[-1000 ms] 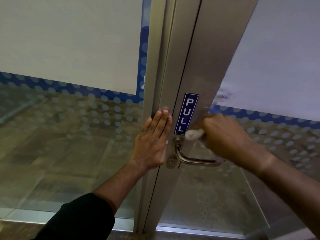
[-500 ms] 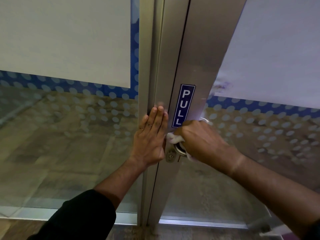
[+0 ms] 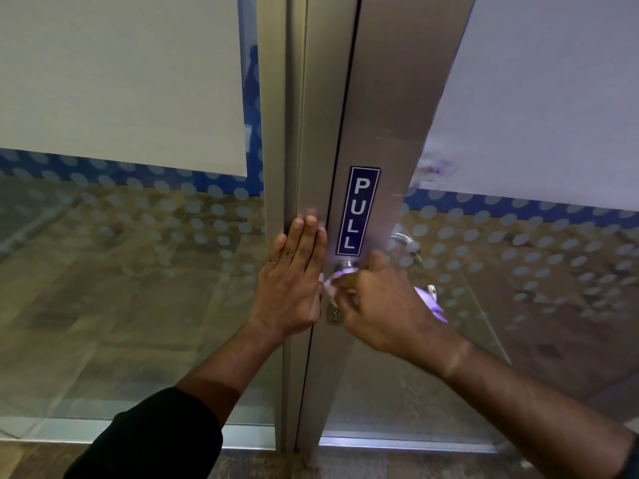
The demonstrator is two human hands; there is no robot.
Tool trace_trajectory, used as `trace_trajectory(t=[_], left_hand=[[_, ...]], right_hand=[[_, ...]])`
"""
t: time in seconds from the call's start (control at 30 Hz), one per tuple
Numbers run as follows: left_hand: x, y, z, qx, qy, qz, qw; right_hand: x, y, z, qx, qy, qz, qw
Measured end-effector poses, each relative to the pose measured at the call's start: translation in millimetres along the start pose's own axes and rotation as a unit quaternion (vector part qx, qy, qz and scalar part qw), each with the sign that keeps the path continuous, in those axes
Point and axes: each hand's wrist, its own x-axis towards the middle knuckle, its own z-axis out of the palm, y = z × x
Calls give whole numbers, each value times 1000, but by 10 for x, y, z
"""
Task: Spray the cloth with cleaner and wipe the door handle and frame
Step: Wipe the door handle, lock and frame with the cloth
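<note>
A brushed-metal door frame point(image 3: 377, 108) carries a blue PULL sign point(image 3: 358, 210). Below the sign, my right hand point(image 3: 383, 302) grips a white cloth point(image 3: 332, 283) wrapped over the silver door handle point(image 3: 347, 264); most of the lever is hidden under the hand. A tail of the cloth point(image 3: 430, 304) sticks out on the right. The keyhole point(image 3: 334, 314) shows just under my fingers. My left hand point(image 3: 294, 281) presses flat, fingers straight, against the fixed frame post point(image 3: 276, 133) beside the door edge.
Glass panels with white frosting and blue dotted bands stand left point(image 3: 121, 81) and right point(image 3: 553, 98) of the frame. A second handle point(image 3: 403, 238) shows through the right glass. The metal bottom rail point(image 3: 397, 442) runs along the floor.
My right hand has slid the cloth leftwards along the lever from its outer end to its base near the door edge. My left hand stays flat on the post.
</note>
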Motion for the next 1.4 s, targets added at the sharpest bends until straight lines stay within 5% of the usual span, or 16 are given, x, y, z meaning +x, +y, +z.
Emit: trace_trajectory(t=[0.43,0.73,1.4], left_hand=[[8,-10,23,26,2,0,1000],[4,-20,33,43,6,1,999],[5,-17,43,39,12,1,999]], right_hand=[[-268,236,182,-178,37,-81,980],[-412,568,218,-157,72,-150,974],[-771,1158,140,-118,53,-110,985]])
